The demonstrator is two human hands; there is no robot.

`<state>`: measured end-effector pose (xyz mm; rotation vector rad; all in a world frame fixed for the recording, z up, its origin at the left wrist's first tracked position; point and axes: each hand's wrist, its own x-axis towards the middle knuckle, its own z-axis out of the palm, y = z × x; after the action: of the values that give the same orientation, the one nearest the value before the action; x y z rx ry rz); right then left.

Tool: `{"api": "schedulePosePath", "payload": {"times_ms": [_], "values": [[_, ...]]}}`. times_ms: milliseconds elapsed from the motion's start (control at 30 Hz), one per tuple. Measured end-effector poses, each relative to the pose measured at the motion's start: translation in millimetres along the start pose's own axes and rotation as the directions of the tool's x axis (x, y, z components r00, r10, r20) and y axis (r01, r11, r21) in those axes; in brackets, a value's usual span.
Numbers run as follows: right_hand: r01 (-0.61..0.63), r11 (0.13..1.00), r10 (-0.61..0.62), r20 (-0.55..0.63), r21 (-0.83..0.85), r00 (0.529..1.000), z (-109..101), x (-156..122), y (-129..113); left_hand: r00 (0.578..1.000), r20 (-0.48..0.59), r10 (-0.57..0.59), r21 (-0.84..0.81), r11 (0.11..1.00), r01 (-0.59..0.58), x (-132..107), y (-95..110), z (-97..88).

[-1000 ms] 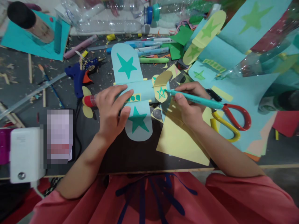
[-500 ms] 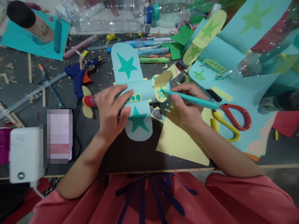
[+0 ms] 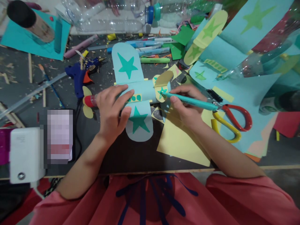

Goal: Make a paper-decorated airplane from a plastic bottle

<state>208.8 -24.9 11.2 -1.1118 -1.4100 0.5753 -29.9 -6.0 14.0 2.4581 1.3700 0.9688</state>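
A toy airplane (image 3: 145, 89) of light blue paper lies before me, with green stars on both wings and a red nose with a yellow propeller (image 3: 87, 101) at its left end. My left hand (image 3: 112, 107) rests over its body, fingers around it and spread a little, steadying it. In my right hand (image 3: 187, 104) is a teal marker pen (image 3: 192, 100), pinched near its tip. The tip touches a small star on the yellow tail piece (image 3: 161, 90), whose other flap stands folded up. The underside of the body is hidden.
Scissors (image 3: 237, 117) with red and yellow handles lie right of my right hand, near yellow paper (image 3: 185, 137). A blue glue gun (image 3: 81, 73), a phone (image 3: 60, 136) and a white power bank (image 3: 25, 154) are at left. Several markers (image 3: 154, 60) and plastic bottles (image 3: 117, 23) lie behind.
The marker's back end has tilted slightly and my right fingers have shifted a little. More green fills the small star on the tail. My left hand and the airplane stay put.
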Motion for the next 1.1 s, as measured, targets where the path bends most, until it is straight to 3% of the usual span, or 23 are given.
{"api": "schedulePosePath", "payload": {"times_ms": [167,367,600,700,900,1100], "values": [[0.006,1.0,-0.006,0.018,0.021,1.0,1.0,0.4,-0.8,0.999,-0.024,0.025,-0.092,0.995,-0.028,0.5,-1.2,0.4],[0.009,1.0,-0.009,-0.001,-0.005,1.0,1.7,1.1,-3.1,1.0,0.006,-0.026,-0.075,0.997,0.026,0.9,0.4,0.3],[0.027,0.999,-0.027,0.012,-0.027,1.0,1.3,2.9,-4.6,0.993,-0.072,0.089,-0.003,0.996,-0.089,1.9,3.7,-0.3],[0.015,0.998,-0.013,0.034,-0.068,0.999,0.3,2.3,-4.6,0.994,-0.067,0.087,0.018,0.996,-0.086,1.0,3.4,0.6],[0.02,1.0,-0.021,-0.077,-0.014,0.997,-1.4,0.4,-0.2,0.996,-0.053,0.065,0.003,0.998,-0.065,0.7,0.6,0.8],[-0.038,0.998,0.037,-0.019,-0.045,0.999,-0.9,-0.6,4.0,0.993,-0.085,0.083,0.033,0.996,-0.08,1.6,1.3,1.6]]}}
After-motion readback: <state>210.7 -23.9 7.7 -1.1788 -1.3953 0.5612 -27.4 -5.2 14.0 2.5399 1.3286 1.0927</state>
